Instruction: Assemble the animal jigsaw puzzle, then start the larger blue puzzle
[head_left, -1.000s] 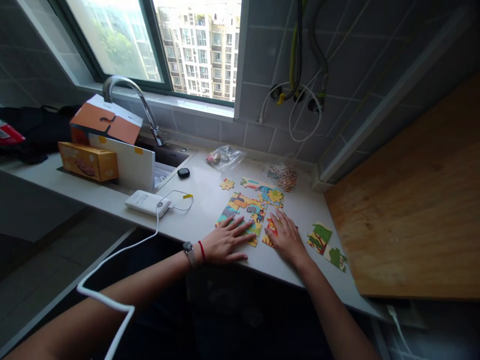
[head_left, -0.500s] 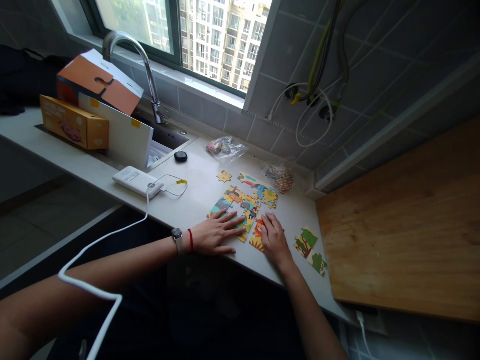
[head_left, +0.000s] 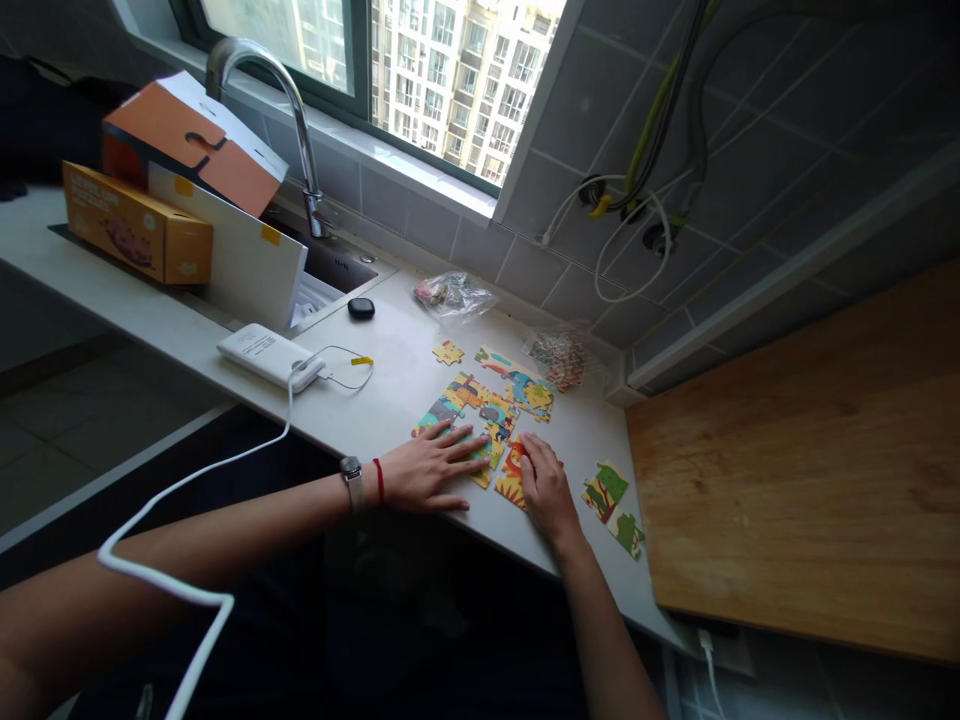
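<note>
Free counter (head_left: 591, 425) beyond tree pieces (head_left: 609, 488)

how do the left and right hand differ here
The left hand is spread flat with fingers apart; the right hand has fingers closer together and bent. The left wears a watch and red bracelet at its wrist; the right wrist is bare. The left covers part of the giraffe section; the right is at the lion section. Both are palm down.
</note>
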